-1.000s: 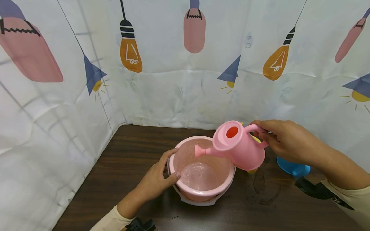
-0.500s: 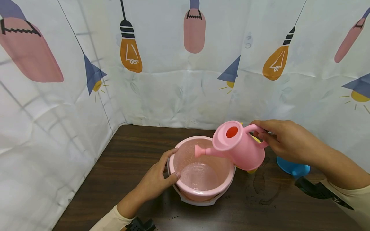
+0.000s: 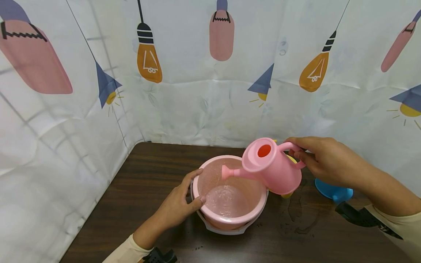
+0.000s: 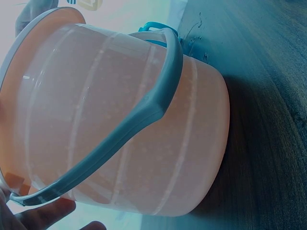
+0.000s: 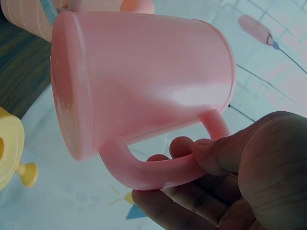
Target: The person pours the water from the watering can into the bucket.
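My right hand grips the handle of a pink watering can. The can is tilted left, its spout over the mouth of a light-pink bucket. Faint streams fall from the spout, and the shallow water inside is rippled. On the bucket's left side my left hand holds the rim, with thumb and index finger on its edge. The bucket stands upright, its grey carrying handle hanging down along the wall. In the right wrist view, fingers and thumb wrap the can's handle.
Right of the bucket, a blue watering can sits partly behind my right forearm. A yellow watering can is mostly hidden behind the pink one. Wet marks streak the dark wooden table. A patterned white curtain encloses the back and left.
Both hands, the bucket and the pink watering can keep their places. Only the ripples on the water inside the bucket differ.
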A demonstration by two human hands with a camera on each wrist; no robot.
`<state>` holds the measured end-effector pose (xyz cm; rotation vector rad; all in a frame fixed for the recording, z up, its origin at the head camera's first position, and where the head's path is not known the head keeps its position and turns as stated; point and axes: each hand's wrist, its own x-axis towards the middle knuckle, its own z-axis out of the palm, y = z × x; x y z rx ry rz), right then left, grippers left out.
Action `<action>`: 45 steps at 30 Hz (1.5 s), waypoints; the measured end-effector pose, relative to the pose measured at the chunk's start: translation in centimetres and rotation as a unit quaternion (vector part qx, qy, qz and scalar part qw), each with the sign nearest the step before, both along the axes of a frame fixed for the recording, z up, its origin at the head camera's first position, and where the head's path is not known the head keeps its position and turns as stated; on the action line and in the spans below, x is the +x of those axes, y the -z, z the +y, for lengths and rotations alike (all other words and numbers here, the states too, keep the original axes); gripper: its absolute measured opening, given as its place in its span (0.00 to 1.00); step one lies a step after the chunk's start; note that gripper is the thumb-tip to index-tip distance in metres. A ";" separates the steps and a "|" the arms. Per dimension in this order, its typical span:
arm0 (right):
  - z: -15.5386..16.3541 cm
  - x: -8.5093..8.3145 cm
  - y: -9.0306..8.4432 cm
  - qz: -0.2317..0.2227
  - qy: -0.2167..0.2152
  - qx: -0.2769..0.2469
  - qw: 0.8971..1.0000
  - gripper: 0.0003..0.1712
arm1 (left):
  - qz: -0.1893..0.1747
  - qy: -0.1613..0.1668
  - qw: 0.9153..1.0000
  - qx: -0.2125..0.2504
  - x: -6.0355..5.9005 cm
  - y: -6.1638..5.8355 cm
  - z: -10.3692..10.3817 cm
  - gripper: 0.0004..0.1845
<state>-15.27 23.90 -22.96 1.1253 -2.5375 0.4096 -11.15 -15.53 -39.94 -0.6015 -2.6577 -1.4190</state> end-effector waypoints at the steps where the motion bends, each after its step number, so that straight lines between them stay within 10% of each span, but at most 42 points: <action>1: 0.0 0.0 0.0 -0.001 0.001 0.000 1.000 0.21 | -0.001 0.000 1.000 0.000 0.0 0.0 0.0 0.39; 45: -0.1 0.1 0.0 -0.011 0.011 0.002 1.000 0.20 | -0.009 -0.007 1.000 -0.001 0.0 -0.1 0.1 0.40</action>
